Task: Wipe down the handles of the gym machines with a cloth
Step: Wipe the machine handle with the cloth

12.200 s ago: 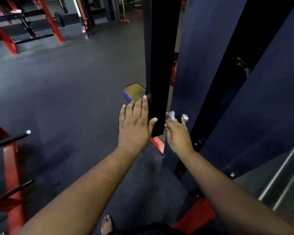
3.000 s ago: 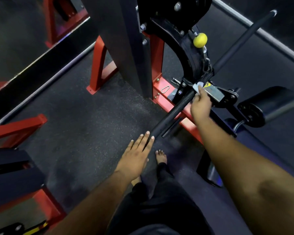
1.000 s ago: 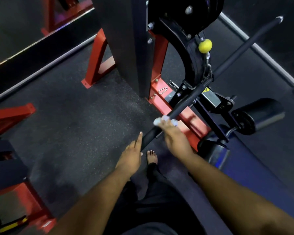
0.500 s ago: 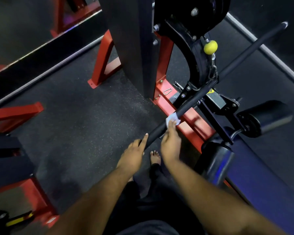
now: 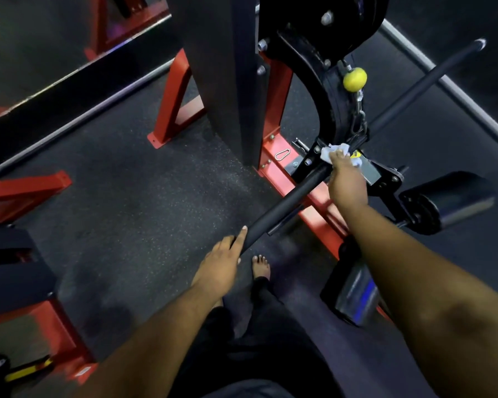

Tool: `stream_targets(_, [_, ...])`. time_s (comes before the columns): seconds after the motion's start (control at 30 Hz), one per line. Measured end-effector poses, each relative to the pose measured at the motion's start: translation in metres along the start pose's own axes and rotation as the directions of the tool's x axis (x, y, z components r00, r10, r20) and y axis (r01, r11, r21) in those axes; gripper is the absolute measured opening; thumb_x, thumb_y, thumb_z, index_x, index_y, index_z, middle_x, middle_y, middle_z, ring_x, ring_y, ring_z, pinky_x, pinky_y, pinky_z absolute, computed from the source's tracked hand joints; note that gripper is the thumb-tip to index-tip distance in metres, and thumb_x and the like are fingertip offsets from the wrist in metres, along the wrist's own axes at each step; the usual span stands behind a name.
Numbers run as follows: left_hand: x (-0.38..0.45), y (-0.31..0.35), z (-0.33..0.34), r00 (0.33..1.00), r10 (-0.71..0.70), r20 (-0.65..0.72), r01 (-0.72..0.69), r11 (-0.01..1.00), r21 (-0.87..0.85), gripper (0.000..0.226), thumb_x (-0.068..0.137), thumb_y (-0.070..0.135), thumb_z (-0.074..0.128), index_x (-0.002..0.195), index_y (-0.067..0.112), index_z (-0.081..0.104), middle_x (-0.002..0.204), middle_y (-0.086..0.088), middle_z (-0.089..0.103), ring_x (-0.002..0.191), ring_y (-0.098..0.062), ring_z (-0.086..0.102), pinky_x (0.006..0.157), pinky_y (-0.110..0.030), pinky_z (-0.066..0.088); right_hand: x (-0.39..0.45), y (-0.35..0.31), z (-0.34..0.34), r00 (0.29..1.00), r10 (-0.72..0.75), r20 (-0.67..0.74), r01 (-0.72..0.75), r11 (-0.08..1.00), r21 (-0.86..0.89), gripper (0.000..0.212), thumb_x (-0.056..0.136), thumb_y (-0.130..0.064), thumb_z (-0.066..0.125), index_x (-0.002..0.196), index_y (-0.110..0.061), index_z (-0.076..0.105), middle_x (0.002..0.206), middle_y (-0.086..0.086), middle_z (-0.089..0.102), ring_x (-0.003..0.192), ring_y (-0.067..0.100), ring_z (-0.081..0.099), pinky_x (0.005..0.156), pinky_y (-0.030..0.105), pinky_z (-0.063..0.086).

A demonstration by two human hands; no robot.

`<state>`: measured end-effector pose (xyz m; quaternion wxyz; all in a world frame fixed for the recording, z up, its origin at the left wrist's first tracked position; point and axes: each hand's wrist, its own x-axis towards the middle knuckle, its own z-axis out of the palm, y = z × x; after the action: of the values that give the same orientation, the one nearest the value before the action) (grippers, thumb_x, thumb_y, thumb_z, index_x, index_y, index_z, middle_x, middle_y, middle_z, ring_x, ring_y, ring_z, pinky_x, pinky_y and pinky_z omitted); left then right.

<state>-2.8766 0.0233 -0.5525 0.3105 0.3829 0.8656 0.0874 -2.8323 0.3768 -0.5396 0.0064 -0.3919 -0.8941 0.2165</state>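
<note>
Right hand point(image 5: 346, 182) grips a white cloth point(image 5: 335, 150), fingers curled over it, pressing it on the bar point(image 5: 288, 202) near frame centre-right, right where the bar meets the black bracket of the machine. Left hand point(image 5: 222, 262) lower centre, fingers straight, index tip touching the near end of the bar, steadying it, holding nothing.

Bar is a long black handle running diagonally from lower centre up to the upper right corner, hung from a chain under a yellow ball point(image 5: 354, 79). Cloth sits at about the bar's middle, at the hanging point.

Step in hand, my read: wiping the near half of the bar, cloth at the inner limit of the stroke. Far half toward upper right looks not yet covered, can't confirm.

Next move likely calls for sliding the cloth along the bar with steady squeeze, either down toward the left hand or past the chain onto the far half; chain and bracket block a straight pass, so a lift and re-grip would be needed. Left hand should keep the bar from swinging.

Around: red frame point(image 5: 308, 202) under the bar, black roller pad point(image 5: 454, 199) at right, bare foot point(image 5: 260, 267) on dark rubber floor point(image 5: 133, 196).
</note>
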Motion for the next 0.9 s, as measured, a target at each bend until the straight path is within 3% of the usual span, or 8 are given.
stream_targets(0.1, [0.000, 0.001, 0.000, 1.000, -0.015, -0.004, 0.015, 1.000, 0.007, 0.080, 0.107, 0.018, 0.047, 0.163, 0.027, -0.009, 0.147, -0.007, 0.039, 0.122, -0.025, 0.048, 0.102, -0.042, 0.048, 0.000, -0.007, 0.012, 0.997, -0.059, 0.059, 0.068, 0.984, -0.165, 0.057, 0.089, 0.010, 0.044, 0.142, -0.008, 0.052, 0.159, 0.016, 0.040, 0.149, 0.039, 0.033, 0.114, 0.047, 0.038])
stream_targets(0.17, [0.000, 0.000, 0.000, 1.000, -0.010, -0.003, 0.010, 1.000, 0.012, 0.080, 0.107, 0.018, 0.047, 0.163, 0.028, -0.009, 0.146, -0.007, 0.039, 0.122, -0.025, 0.048, 0.102, -0.042, 0.048, -0.027, -0.026, 0.025, 0.980, -0.179, 0.090, 0.193, 0.965, -0.178, 0.054, 0.087, 0.010, 0.047, 0.138, -0.006, 0.057, 0.151, 0.022, 0.048, 0.142, 0.043, 0.041, 0.115, 0.048, 0.038])
stream_targets(0.27, [0.001, 0.000, -0.001, 1.000, -0.012, 0.014, 0.011, 1.000, 0.019, 0.081, 0.106, 0.019, 0.049, 0.163, 0.028, -0.008, 0.145, -0.007, 0.039, 0.123, -0.026, 0.048, 0.101, -0.043, 0.049, -0.083, -0.057, 0.051, 0.935, -0.336, 0.112, 0.344, 0.937, -0.061, 0.045, 0.083, 0.010, 0.058, 0.123, -0.007, 0.069, 0.137, 0.020, 0.062, 0.128, 0.043, 0.056, 0.112, 0.051, 0.042])
stream_targets(0.43, [0.001, 0.001, 0.000, 1.000, -0.017, 0.003, 0.017, 1.000, 0.024, 0.082, 0.105, 0.017, 0.050, 0.164, 0.027, -0.007, 0.146, -0.006, 0.038, 0.125, -0.026, 0.046, 0.102, -0.043, 0.048, -0.127, -0.065, 0.064, 0.831, -0.518, 0.202, 0.492, 0.855, 0.167, 0.053, 0.085, 0.014, 0.057, 0.132, -0.007, 0.066, 0.148, 0.015, 0.055, 0.142, 0.031, 0.045, 0.122, 0.047, 0.026])
stream_targets(0.5, [-0.001, -0.002, 0.003, 0.999, 0.004, -0.035, -0.005, 1.000, -0.003, 0.080, 0.106, 0.019, 0.049, 0.164, 0.026, -0.006, 0.147, -0.006, 0.039, 0.124, -0.026, 0.046, 0.102, -0.044, 0.048, -0.108, -0.052, 0.047, 0.868, -0.474, 0.152, 0.451, 0.878, 0.159, 0.054, 0.087, 0.014, 0.055, 0.136, -0.006, 0.062, 0.147, 0.016, 0.055, 0.140, 0.031, 0.048, 0.123, 0.037, 0.026])
stream_targets(0.63, [-0.008, -0.011, 0.013, 0.997, -0.004, -0.072, -0.003, 0.995, -0.101, 0.080, 0.105, 0.034, 0.052, 0.165, 0.022, 0.000, 0.146, -0.009, 0.044, 0.124, -0.027, 0.049, 0.102, -0.044, 0.048, -0.056, -0.025, 0.025, 0.973, -0.196, 0.120, 0.191, 0.980, 0.052, 0.060, 0.088, 0.014, 0.049, 0.144, -0.008, 0.055, 0.154, 0.016, 0.048, 0.148, 0.033, 0.038, 0.125, 0.039, 0.024])
stream_targets(0.8, [-0.028, -0.039, 0.032, 0.975, -0.212, 0.067, 0.223, 0.931, -0.290, 0.069, 0.104, 0.037, 0.054, 0.163, 0.021, 0.020, 0.150, -0.010, 0.049, 0.132, -0.029, 0.050, 0.108, -0.043, 0.045, -0.094, -0.054, 0.060, 0.949, -0.280, 0.145, 0.280, 0.960, 0.015, 0.063, 0.087, 0.011, 0.046, 0.145, -0.012, 0.055, 0.158, 0.009, 0.044, 0.151, 0.031, 0.033, 0.126, 0.042, 0.020])
stream_targets(0.9, [-0.036, -0.048, 0.040, 0.976, -0.196, 0.100, 0.218, 0.916, -0.337, 0.060, 0.103, 0.028, 0.056, 0.157, 0.025, 0.030, 0.142, -0.008, 0.055, 0.127, -0.028, 0.053, 0.105, -0.045, 0.047, -0.144, -0.080, 0.087, 0.908, -0.367, 0.204, 0.361, 0.930, 0.067, 0.059, 0.085, 0.001, 0.042, 0.141, -0.009, 0.058, 0.159, 0.011, 0.043, 0.150, 0.030, 0.034, 0.124, 0.051, 0.026])
